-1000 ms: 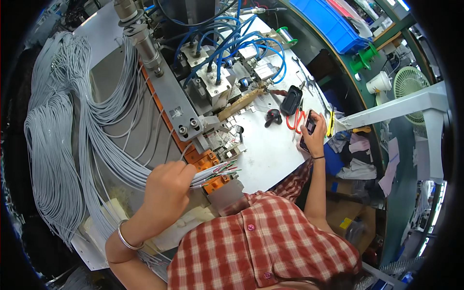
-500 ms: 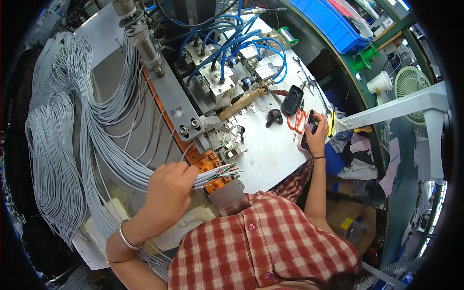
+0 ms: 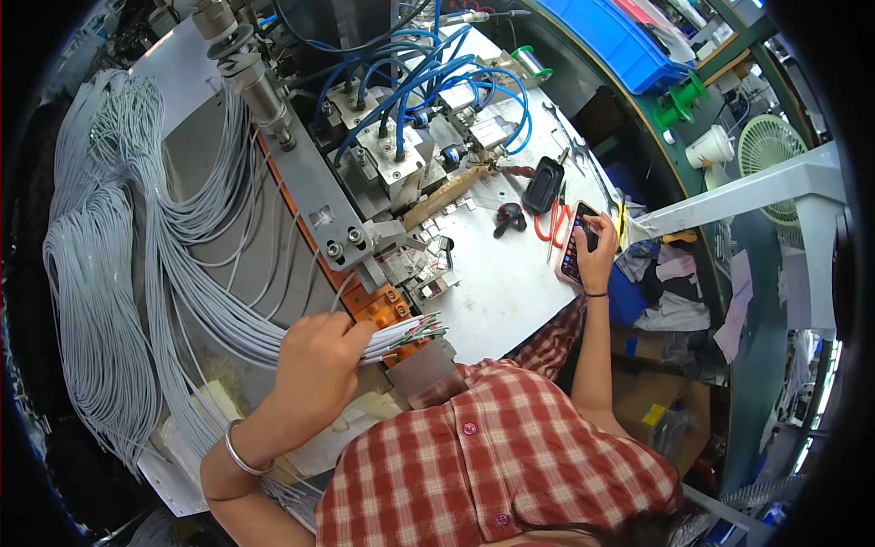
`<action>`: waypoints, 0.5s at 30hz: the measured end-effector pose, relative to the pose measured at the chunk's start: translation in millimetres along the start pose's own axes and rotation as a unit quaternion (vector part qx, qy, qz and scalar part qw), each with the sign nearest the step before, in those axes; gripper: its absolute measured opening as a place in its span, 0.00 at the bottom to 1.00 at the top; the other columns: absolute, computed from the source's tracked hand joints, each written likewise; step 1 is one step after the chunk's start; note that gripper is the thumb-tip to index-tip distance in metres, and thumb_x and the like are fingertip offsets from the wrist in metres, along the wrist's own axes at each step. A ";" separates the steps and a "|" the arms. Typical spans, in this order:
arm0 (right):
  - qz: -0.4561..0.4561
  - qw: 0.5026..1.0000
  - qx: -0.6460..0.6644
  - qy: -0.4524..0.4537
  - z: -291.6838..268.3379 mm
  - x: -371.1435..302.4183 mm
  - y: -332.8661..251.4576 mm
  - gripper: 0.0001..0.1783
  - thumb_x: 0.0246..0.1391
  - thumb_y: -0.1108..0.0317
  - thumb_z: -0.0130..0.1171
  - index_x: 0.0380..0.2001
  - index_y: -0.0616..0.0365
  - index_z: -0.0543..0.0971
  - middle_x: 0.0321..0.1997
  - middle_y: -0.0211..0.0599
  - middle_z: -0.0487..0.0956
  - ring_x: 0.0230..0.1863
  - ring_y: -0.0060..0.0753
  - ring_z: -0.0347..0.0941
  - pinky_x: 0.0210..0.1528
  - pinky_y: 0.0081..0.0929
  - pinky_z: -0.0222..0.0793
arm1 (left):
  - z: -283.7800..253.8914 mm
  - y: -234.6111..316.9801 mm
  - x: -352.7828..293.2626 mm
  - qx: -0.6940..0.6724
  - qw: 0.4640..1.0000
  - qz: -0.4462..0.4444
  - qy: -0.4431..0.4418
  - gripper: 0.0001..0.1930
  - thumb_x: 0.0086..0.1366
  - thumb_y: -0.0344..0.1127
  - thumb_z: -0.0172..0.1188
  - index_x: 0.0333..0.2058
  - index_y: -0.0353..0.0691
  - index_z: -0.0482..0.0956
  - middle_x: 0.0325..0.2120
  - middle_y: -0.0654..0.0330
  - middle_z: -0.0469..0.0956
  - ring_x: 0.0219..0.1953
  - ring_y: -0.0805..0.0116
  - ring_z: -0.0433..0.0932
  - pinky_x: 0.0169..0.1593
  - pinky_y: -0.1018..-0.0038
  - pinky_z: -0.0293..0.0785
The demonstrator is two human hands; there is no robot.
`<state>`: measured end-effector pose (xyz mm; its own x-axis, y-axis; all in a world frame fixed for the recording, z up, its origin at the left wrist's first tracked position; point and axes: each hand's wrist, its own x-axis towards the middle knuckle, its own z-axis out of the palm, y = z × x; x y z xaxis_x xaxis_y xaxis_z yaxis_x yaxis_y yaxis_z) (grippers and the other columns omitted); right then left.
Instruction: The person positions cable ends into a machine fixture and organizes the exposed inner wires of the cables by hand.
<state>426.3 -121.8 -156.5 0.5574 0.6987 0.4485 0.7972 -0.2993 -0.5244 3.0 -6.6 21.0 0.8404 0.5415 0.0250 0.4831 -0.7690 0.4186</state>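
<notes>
My left hand (image 3: 317, 360) is closed round a thick bundle of grey cables (image 3: 246, 330). Cut ends with fine coloured wires (image 3: 421, 330) stick out to the right of its fingers, over an orange metal block (image 3: 381, 307). At the right edge of the white tabletop lies a smartphone (image 3: 570, 263), its screen lit with small icons. My right hand (image 3: 599, 253) reaches over the phone's right side, thumb and forefinger apart on the screen. Red-handled scissors (image 3: 552, 226) lie just left of the phone, below a black open case (image 3: 544, 186) and a small black object (image 3: 509, 219).
A metal fixture (image 3: 392, 164) with blue air hoses (image 3: 447, 68) fills the middle back. Large coils of grey cable (image 3: 96, 319) cover the left side. A white metal arm (image 3: 729, 205) crosses at right, near a green fan (image 3: 773, 159) and a blue bin (image 3: 629, 46).
The phone's screen now shows lit icons and is less covered by my right hand. My left hand keeps its hold on the cable bundle. The whole view has shifted slightly.
</notes>
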 end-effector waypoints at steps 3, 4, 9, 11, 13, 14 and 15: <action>0.027 0.996 0.085 0.014 -1.2 -4.9 7.0 0.16 0.55 0.70 0.52 0.45 0.66 0.66 0.50 0.51 0.70 0.52 0.40 0.71 0.59 0.32 0.59 | 0.7 0.0 0.0 0.002 1.000 0.000 -0.003 0.15 0.43 0.20 0.54 0.33 0.38 0.76 0.22 0.56 0.68 0.28 0.57 0.70 0.33 0.64 0.63; 0.028 0.996 0.085 0.015 -0.8 -6.3 8.5 0.16 0.55 0.70 0.52 0.45 0.66 0.66 0.50 0.51 0.70 0.52 0.40 0.71 0.59 0.32 0.59 | 0.4 0.1 -0.1 0.002 1.000 -0.001 -0.005 0.15 0.43 0.20 0.54 0.34 0.38 0.76 0.22 0.56 0.69 0.28 0.57 0.70 0.33 0.64 0.63; 0.038 0.989 0.134 0.049 -3.2 -9.1 14.1 0.14 0.51 0.80 0.42 0.43 0.67 0.65 0.49 0.52 0.72 0.50 0.38 0.73 0.59 0.31 0.59 | -1.5 1.7 -0.6 -0.007 1.000 -0.016 -0.011 0.18 0.42 0.19 0.55 0.35 0.38 0.76 0.23 0.56 0.69 0.29 0.56 0.70 0.34 0.63 0.64; 0.036 0.993 0.106 0.035 -5.5 -9.2 15.7 0.15 0.48 0.82 0.39 0.43 0.68 0.65 0.48 0.52 0.73 0.52 0.38 0.72 0.60 0.31 0.58 | -0.9 1.4 -0.5 -0.012 1.000 -0.023 -0.012 0.19 0.41 0.19 0.56 0.36 0.39 0.76 0.23 0.55 0.69 0.30 0.55 0.70 0.34 0.63 0.64; 0.032 0.992 0.111 0.041 -4.2 -10.5 16.2 0.15 0.48 0.81 0.40 0.42 0.66 0.66 0.46 0.50 0.74 0.50 0.39 0.72 0.59 0.33 0.56 | 2.3 -0.7 0.6 -0.026 0.998 -0.028 0.046 0.18 0.42 0.19 0.56 0.35 0.39 0.77 0.23 0.55 0.71 0.29 0.54 0.71 0.34 0.63 0.65; 0.027 0.992 0.116 0.047 -3.1 -11.3 16.3 0.15 0.47 0.81 0.41 0.41 0.65 0.67 0.43 0.47 0.76 0.49 0.41 0.72 0.59 0.35 0.55 | 2.9 -1.3 1.2 -0.033 0.996 -0.031 0.075 0.17 0.42 0.20 0.57 0.35 0.39 0.77 0.23 0.55 0.71 0.29 0.54 0.71 0.33 0.63 0.65; 0.022 0.991 0.121 0.053 -2.5 -11.8 15.9 0.15 0.46 0.80 0.42 0.40 0.64 0.68 0.41 0.45 0.78 0.48 0.43 0.72 0.59 0.37 0.53 | 2.2 -1.2 1.5 -0.033 0.996 -0.031 0.075 0.17 0.42 0.20 0.57 0.35 0.39 0.77 0.23 0.55 0.71 0.29 0.54 0.71 0.33 0.63 0.65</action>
<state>432.9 -136.4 -168.3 0.6212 0.6126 0.4887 0.7001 -0.1537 -0.6973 4.3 -5.6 18.5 0.7613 0.6351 0.1308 0.5107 -0.7115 0.4826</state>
